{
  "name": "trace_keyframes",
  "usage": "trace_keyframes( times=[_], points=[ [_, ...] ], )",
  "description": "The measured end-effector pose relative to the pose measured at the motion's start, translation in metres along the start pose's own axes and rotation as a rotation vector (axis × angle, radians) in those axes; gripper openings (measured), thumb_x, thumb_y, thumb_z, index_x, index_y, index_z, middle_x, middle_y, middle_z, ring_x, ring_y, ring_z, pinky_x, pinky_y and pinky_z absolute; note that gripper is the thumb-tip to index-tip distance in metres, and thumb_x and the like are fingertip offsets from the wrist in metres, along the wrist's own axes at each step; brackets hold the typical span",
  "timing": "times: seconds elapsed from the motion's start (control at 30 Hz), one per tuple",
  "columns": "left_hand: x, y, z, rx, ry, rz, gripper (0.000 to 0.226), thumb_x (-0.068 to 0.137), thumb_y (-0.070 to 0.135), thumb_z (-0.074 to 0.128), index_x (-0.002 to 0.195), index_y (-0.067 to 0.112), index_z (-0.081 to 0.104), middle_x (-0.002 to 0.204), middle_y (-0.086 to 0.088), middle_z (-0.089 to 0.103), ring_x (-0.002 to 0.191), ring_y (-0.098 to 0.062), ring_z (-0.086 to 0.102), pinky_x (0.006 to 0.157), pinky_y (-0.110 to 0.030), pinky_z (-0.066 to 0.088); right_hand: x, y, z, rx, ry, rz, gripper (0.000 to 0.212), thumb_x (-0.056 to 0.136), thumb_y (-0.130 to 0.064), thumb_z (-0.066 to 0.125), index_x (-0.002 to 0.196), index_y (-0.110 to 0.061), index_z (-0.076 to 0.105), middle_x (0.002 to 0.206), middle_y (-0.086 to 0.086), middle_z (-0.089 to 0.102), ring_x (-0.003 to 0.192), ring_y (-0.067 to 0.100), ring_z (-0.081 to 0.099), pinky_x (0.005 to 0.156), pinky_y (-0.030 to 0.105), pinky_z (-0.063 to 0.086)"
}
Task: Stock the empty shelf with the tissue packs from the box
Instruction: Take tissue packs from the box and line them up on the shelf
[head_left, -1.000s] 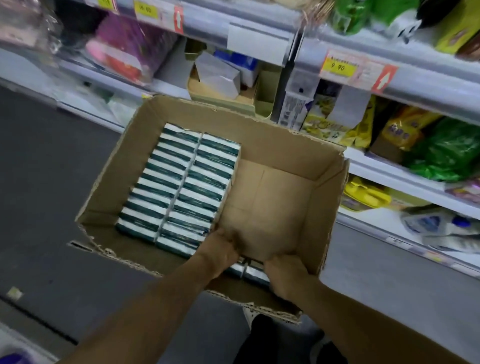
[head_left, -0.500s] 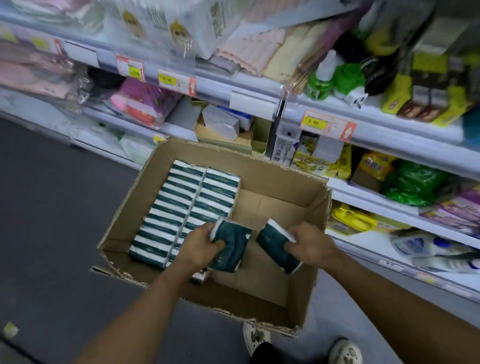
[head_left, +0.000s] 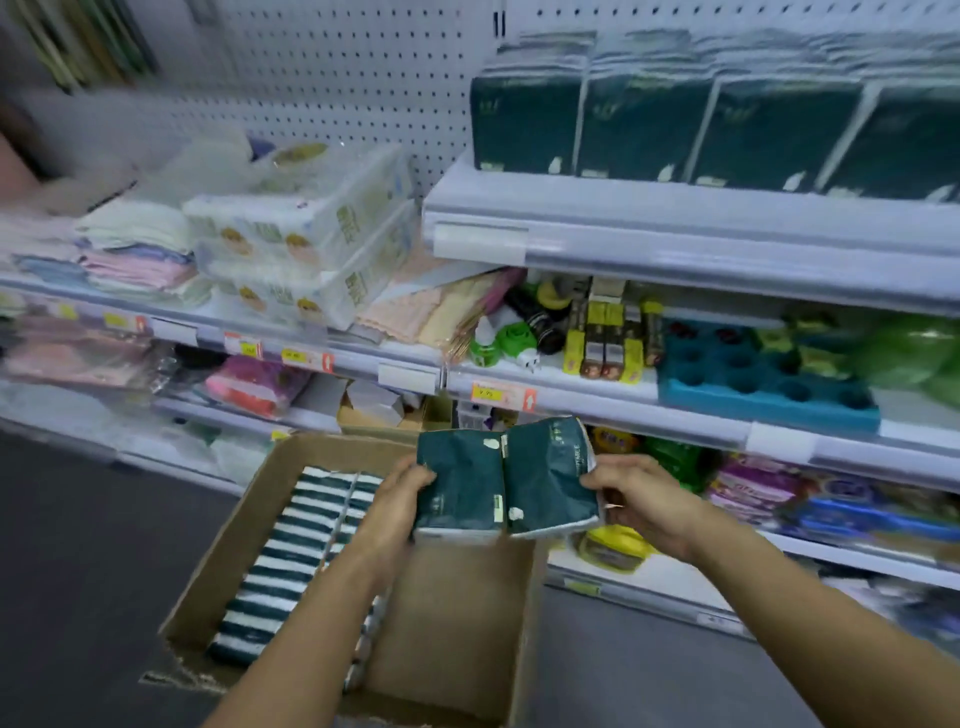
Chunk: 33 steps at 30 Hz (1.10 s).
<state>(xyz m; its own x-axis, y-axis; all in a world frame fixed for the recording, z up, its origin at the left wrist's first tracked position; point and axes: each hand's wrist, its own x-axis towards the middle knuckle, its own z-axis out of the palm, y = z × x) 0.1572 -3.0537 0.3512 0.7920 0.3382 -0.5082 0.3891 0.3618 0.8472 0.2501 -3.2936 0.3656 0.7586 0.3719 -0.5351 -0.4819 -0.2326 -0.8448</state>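
You stand in a shop aisle with a dark grey floor (head_left: 78, 545) and white shelving running from the near right to the far left, backed higher up by a white pegboard (head_left: 337, 78). The top shelf (head_left: 675, 228) on the right carries a row of large dark green tissue packs (head_left: 644, 130), standing upright with their faces toward you. On the shelf to the left lie stacked white wrapped packs (head_left: 311, 228) and folded cloths (head_left: 140, 260). The next shelf down on the right holds a teal tray with round holes (head_left: 763, 384), small bottles and yellow-carded items, with yellow and red price tags (head_left: 501, 397) along the edge. The lower shelves are blurred.

A cardboard box (head_left: 452, 634) sits open on the floor below your arms. Its left half is filled with two rows of tissue packs (head_left: 296, 551) set on edge, green and white stripes showing; the right half shows bare cardboard.

You hold two dark green tissue packs side by side above the far end of the box, touching along their inner edges. Your left hand (head_left: 400, 499) has its grip wrapped round the left pack (head_left: 460, 483), fingers curled on its left side. Your right hand (head_left: 634, 499) pinches the right pack (head_left: 548, 478) at its right edge. Both packs face you, their long axes running near to far, with the far ends tipped up toward the shelves
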Motion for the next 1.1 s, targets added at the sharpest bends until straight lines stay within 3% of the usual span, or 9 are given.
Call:
trace_keyframes(
  times=[0.13,0.23,0.33,0.43,0.53,0.67,0.73,0.87,1.1],
  points=[
    [-0.033,0.009,0.059,0.001,-0.081,0.128,0.042,0.085,0.033,0.069,0.123,0.017,0.058,0.112,-0.007,0.073,0.102,-0.027,0.070,0.090,-0.044,0.055,-0.034,-0.014,-0.056,0.013,0.002,-0.086,0.018,0.088,0.000,0.055,0.095,-0.001,0.071,0.091,0.014,0.070,0.086,0.026,0.061,0.080,0.039,0.046],
    [-0.055,0.014,0.104,0.056,-0.023,0.206,0.048,0.083,0.026,0.074,0.126,0.015,0.055,0.109,-0.007,0.073,0.090,-0.023,0.073,0.073,-0.036,0.060,-0.064,-0.024,-0.106,0.112,0.011,-0.144,0.016,0.079,-0.007,0.063,0.093,-0.001,0.070,0.093,0.018,0.068,0.087,0.029,0.061,0.078,0.037,0.046],
    [-0.078,0.015,0.157,0.068,-0.046,0.243,0.040,0.087,0.017,0.070,0.123,0.011,0.053,0.111,-0.009,0.071,0.082,-0.018,0.073,0.058,-0.025,0.057,-0.092,-0.029,-0.159,0.250,-0.028,-0.171,0.053,0.058,-0.016,0.070,0.107,0.004,0.065,0.104,0.020,0.067,0.095,0.030,0.061,0.080,0.037,0.048],
    [-0.102,0.011,0.220,0.085,-0.152,0.264,0.059,0.070,0.027,0.081,0.121,0.014,0.055,0.113,-0.009,0.071,0.090,-0.023,0.073,0.067,-0.032,0.059,-0.117,-0.030,-0.207,0.363,-0.088,-0.148,0.042,0.074,-0.009,0.058,0.115,0.000,0.062,0.112,0.017,0.067,0.097,0.028,0.063,0.082,0.036,0.052],
    [-0.120,0.001,0.280,0.050,-0.153,0.270,0.072,0.057,0.029,0.086,0.120,0.013,0.056,0.110,-0.009,0.072,0.091,-0.024,0.073,0.069,-0.034,0.060,-0.137,-0.025,-0.252,0.356,-0.010,-0.149,0.036,0.092,-0.006,0.041,0.123,-0.012,0.059,0.111,0.011,0.065,0.089,0.024,0.062,0.069,0.036,0.053],
    [-0.141,-0.012,0.348,0.011,-0.174,0.263,0.080,0.051,0.025,0.089,0.122,0.015,0.054,0.109,-0.008,0.072,0.093,-0.024,0.073,0.074,-0.039,0.061,-0.169,-0.021,-0.298,0.318,0.092,-0.184,0.031,0.099,-0.028,0.049,0.130,-0.033,0.051,0.118,0.009,0.063,0.086,0.028,0.063,0.056,0.036,0.055],
    [-0.152,-0.014,0.377,0.020,-0.192,0.288,0.078,0.052,0.025,0.089,0.121,0.016,0.054,0.108,-0.006,0.072,0.093,-0.022,0.072,0.075,-0.038,0.060,-0.186,-0.024,-0.317,0.242,0.149,-0.236,0.039,0.091,-0.039,0.063,0.127,-0.032,0.050,0.118,0.006,0.064,0.082,0.025,0.067,0.056,0.035,0.054],
    [-0.170,-0.004,0.417,0.102,-0.214,0.359,0.067,0.065,0.023,0.088,0.121,0.018,0.052,0.111,-0.002,0.069,0.095,-0.019,0.070,0.069,-0.030,0.059,-0.211,-0.033,-0.358,0.157,0.297,-0.335,0.062,0.081,-0.025,0.078,0.133,-0.028,0.044,0.120,0.007,0.063,0.085,0.025,0.072,0.061,0.037,0.058],
    [-0.169,0.032,0.456,0.254,-0.252,0.496,0.067,0.068,0.027,0.088,0.124,0.022,0.052,0.112,-0.001,0.069,0.096,-0.018,0.069,0.079,-0.038,0.060,-0.244,-0.070,-0.413,-0.008,0.465,-0.510,0.030,0.083,-0.015,0.075,0.109,-0.016,0.061,0.088,-0.004,0.073,0.065,0.012,0.068,0.049,0.027,0.049]
  ],
)
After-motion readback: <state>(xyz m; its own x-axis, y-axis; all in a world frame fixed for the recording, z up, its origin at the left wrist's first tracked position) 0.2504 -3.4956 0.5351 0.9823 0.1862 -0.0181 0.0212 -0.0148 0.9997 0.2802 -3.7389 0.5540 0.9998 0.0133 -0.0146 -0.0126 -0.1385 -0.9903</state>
